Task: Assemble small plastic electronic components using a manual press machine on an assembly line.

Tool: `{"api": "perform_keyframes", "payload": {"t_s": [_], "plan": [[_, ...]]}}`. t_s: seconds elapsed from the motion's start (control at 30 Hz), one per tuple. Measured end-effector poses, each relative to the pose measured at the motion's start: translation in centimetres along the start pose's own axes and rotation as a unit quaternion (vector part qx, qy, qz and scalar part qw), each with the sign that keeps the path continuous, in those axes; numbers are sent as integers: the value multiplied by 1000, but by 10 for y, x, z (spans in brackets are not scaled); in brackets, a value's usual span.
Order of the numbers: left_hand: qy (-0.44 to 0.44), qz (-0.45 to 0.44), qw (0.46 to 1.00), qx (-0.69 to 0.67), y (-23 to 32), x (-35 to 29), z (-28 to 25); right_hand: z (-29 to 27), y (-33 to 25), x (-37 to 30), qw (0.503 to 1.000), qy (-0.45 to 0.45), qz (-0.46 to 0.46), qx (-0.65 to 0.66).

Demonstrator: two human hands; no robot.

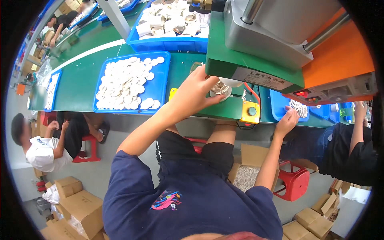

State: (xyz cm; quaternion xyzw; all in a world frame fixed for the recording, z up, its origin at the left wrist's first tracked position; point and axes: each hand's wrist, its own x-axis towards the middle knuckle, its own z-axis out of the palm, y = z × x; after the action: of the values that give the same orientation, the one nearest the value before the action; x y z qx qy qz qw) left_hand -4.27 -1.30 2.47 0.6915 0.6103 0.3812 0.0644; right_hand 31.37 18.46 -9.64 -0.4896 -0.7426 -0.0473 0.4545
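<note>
My left hand reaches under the green press head, its thumb and fingers curled round a white cup-shaped part. The press head hides some of those fingers and the part's upper side. On the right, my right hand is at the near edge of a blue tray that holds white rings. Its fingertips are pinched together beside the rings, and what lies between them is too small to make out.
A yellow box with a dark push button sits at the bench edge between my hands. To the left, a blue tray carries white discs; behind it, a blue bin holds white cups. Co-workers sit left and right. A carton of rings stands below.
</note>
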Motion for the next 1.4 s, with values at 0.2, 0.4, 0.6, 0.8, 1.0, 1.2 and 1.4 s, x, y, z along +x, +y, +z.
{"api": "perform_keyframes", "payload": {"t_s": [0.2,0.4,0.6,0.8,1.0,1.2,1.4], "plan": [[-108,75,991,2,-1,18,-14,1,4,2,1000,7,2,-9],[-270,12,962,-49,-22,39,-28,4,-6,3,1000,5,-5,5],[-186,2,982,-46,14,34,-14,-2,-1,5,1000,0,-5,-9],[-121,24,991,-42,3,30,-7,-9,-5,34,986,-151,60,-23],[-174,36,976,-128,-14,34,-10,19,10,58,977,-202,9,-68],[-87,27,996,2,2,19,-16,16,14,61,983,-175,10,-52],[42,12,999,7,14,-13,-19,11,-6,57,993,-107,-29,35]]}}
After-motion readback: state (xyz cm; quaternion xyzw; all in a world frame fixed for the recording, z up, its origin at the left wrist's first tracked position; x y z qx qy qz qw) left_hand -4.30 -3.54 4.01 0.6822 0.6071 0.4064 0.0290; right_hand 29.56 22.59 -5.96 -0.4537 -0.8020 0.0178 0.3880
